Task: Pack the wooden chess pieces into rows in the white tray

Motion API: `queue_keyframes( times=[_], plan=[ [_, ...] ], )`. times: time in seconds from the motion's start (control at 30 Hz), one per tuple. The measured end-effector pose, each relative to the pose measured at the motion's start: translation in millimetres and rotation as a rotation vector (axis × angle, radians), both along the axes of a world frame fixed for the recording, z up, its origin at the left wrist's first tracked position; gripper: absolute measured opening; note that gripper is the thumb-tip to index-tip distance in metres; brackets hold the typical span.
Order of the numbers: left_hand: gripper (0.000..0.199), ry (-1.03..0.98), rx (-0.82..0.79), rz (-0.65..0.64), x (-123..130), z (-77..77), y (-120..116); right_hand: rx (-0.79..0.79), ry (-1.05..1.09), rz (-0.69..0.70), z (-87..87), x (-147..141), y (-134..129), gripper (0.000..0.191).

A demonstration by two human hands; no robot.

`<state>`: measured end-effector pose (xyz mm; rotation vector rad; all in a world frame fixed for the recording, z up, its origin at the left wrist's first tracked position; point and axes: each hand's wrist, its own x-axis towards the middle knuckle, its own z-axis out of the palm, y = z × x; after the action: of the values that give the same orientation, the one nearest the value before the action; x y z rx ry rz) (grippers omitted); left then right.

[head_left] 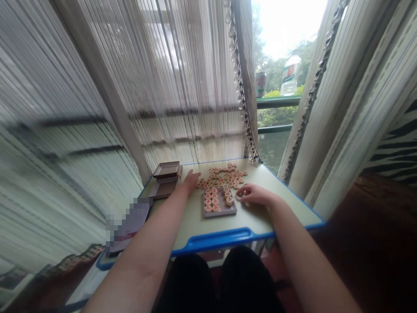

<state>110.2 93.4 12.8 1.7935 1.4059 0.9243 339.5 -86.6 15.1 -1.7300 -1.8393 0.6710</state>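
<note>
A shallow box [220,213] on the table holds several round pieces with red marks in two columns at its left, and several more pieces along its right side. Behind it lies a loose pile of round wooden pieces [224,177]. My left hand [191,179] reaches to the pile's left edge, fingers apart, with nothing seen in it. Just right of the box, my right hand [252,194] has its fingers closed around a round piece [240,197] at the table surface.
Two boxes, one [167,169] behind the other [165,187], stand at the table's back left. The table [192,221] has a blue rim. A partly blurred flat item [133,224] lies at left. Curtains hang behind; a can [260,84] and a bottle [291,76] stand on the window rail.
</note>
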Motion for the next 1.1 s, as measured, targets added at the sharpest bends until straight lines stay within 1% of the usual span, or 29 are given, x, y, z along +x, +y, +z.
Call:
queue_keyframes(
  times=[0.07,0.13,0.2,0.27,0.33,0.4,0.47,0.57,0.73,0.97,1.1],
  plan=[
    [0.058,-0.064,-0.05,0.032,-0.9,0.7,-11.4,0.001,0.009,-0.017,-2.4,-1.2,2.0,0.027],
    [0.055,-0.139,-0.074,0.101,-2.6,0.2,-21.0,0.029,-0.002,-0.085,-5.0,-5.4,2.0,0.024],
    [0.05,-0.198,-0.074,0.172,-5.0,-2.5,-27.7,0.131,-0.015,-0.182,-7.7,-14.6,-2.2,0.023],
    [0.043,-0.223,-0.041,0.204,-7.3,-7.7,-31.3,0.29,-0.01,-0.243,-11.3,-29.7,-10.4,0.022],
    [0.037,-0.222,0.035,0.216,-8.9,-14.1,-32.4,0.431,0.012,-0.2,-16.2,-48.0,-19.8,0.019],
    [0.032,-0.209,0.116,0.232,-10.2,-19.7,-31.7,0.511,0.036,-0.172,-21.4,-64.6,-26.9,0.016],
    [0.029,-0.213,0.138,0.229,-11.9,-22.5,-29.4,0.565,0.019,-0.189,-25.6,-75.0,-29.9,0.014],
    [0.025,-0.28,0.097,0.224,-15.9,-22.0,-23.7,0.591,-0.028,-0.197,-28.5,-77.9,-28.6,0.015],
    [0.023,-0.367,0.029,0.258,-19.3,-18.7,-17.3,0.577,-0.07,-0.12,-28.4,-73.7,-25.8,0.014],
    [0.022,-0.317,0.046,0.254,-12.2,-15.0,-27.7,0.538,-0.088,-0.075,-26.2,-74.3,-28.9,0.015],
    [0.02,-0.323,0.044,0.238,-12.1,-14.2,-30.9,0.557,-0.147,-0.074,-25.2,-73.5,-32.5,0.018]
  ],
)
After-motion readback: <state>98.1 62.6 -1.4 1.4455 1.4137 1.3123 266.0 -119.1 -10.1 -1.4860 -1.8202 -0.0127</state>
